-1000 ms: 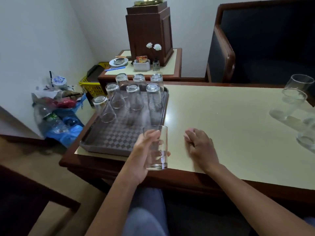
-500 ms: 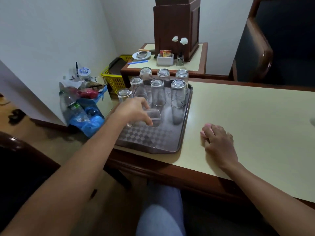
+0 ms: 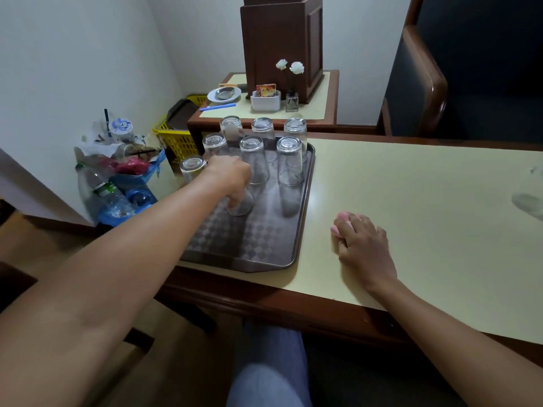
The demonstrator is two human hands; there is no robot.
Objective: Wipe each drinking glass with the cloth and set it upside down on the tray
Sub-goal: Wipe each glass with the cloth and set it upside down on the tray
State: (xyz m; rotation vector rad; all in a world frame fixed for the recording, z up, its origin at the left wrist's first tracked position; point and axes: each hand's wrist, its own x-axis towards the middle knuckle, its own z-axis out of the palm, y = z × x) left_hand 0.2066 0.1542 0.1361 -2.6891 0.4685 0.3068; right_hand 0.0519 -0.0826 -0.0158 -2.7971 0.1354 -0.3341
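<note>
Setting down is judged in hand: a glass (image 3: 241,205) is gripped mouth-down by the left hand (image 3: 232,177), on the tray (image 3: 264,255) beneath it. The cloth (image 3: 340,223) is clutched under the right hand (image 3: 364,248); release is called for next.

The left hand (image 3: 232,179) covers the upper body of the clear drinking glass (image 3: 241,208) it grips; only the rim, down on the grey checkered tray (image 3: 282,251), shows. The left forearm hides the tray's near left corner. The pink cloth (image 3: 340,224) lies almost wholly under the right hand (image 3: 364,248), whose fingers (image 3: 354,229) curl over it; one small edge shows. A second clear glass (image 3: 529,198) is blurred and cut off by the right edge. The tall brown wooden cabinet (image 3: 282,39) is cut off at the top. Print on the small orange card (image 3: 266,90) is too small to read.
</note>
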